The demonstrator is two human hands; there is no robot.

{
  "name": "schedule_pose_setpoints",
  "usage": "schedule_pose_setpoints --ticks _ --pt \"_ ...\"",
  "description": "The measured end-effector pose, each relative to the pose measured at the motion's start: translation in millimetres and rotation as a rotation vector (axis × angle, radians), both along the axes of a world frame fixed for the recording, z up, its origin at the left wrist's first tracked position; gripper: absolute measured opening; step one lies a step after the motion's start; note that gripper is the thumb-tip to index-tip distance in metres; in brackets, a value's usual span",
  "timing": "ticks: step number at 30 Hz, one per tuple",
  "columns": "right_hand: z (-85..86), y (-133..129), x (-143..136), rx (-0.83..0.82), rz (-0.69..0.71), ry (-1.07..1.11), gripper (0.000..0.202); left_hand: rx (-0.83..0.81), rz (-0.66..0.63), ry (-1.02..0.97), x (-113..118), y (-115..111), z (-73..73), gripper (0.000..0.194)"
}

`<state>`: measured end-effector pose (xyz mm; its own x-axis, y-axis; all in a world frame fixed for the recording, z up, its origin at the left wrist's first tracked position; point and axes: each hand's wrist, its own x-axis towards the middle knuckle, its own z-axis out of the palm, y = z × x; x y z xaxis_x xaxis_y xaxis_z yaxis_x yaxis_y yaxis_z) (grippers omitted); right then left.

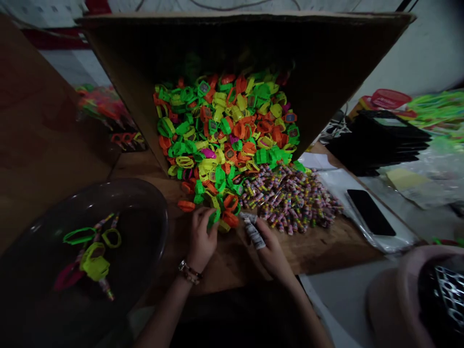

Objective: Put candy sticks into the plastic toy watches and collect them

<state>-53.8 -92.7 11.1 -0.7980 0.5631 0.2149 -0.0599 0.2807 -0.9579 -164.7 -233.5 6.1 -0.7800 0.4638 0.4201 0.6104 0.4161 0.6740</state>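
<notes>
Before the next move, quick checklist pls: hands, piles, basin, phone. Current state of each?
1. Left hand has a grip: ok, green toy between thumb and fingers.
2. Right hand free: cannot tell, white printed wrap at its fingertips may be held or worn.
3. Toy watches within reach: ok, they spill from the cardboard box up to the hands.
4. Wrapped sticks kept apart from the watches: not ok, the piles meet at the box mouth.
5. Dark basin without toys: not ok, several lie inside.
6. Phone away from the hands: ok, beyond the sticks.
</notes>
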Motion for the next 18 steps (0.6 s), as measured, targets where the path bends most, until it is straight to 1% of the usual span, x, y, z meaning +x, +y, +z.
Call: schedule_pose_setpoints --ticks 2,3,5,7,9,11,14,16,18 --pt "17.1 -3 -2 0.099 0.076 0.052 0.022 0.04 -0.073 -0.028 7 -1 16.8 0.031" --pt "25.6 -4 -3 0.16 0.088 0.071 0.019 0.071 -0.119 -0.052 11 -2 26.5 0.033" --pt "40.4 -4 -3 0.302 0.077 0.09 0.016 0.13 -0.205 -0.09 17 -5 46.5 0.031" --pt "51.2 -3 -3 0.448 0.069 0.107 0.017 0.145 -0.254 -0.08 21 -8 63.8 0.024" --pt "57.9 -3 -1 0.574 0.064 0.123 0.023 0.103 -0.264 -0.025 23 -11 76.2 0.024" --pt "61.7 -4 1 0.671 0.039 0.134 0.032 0.069 -0.272 0.018 25 -13 83.7 0.028" --pt "64.9 -7 4 0.784 0.012 0.12 0.041 0.047 -0.294 0.05 27 -14 88.8 0.03" --pt "67.0 -8 6 0.836 -0.002 0.082 0.039 0.055 -0.3 0.058 29 -15 90.2 0.028" --pt "69.3 -10 8 0.902 -0.006 0.039 0.027 0.078 -0.289 0.054 30 -15 90.5 0.025"
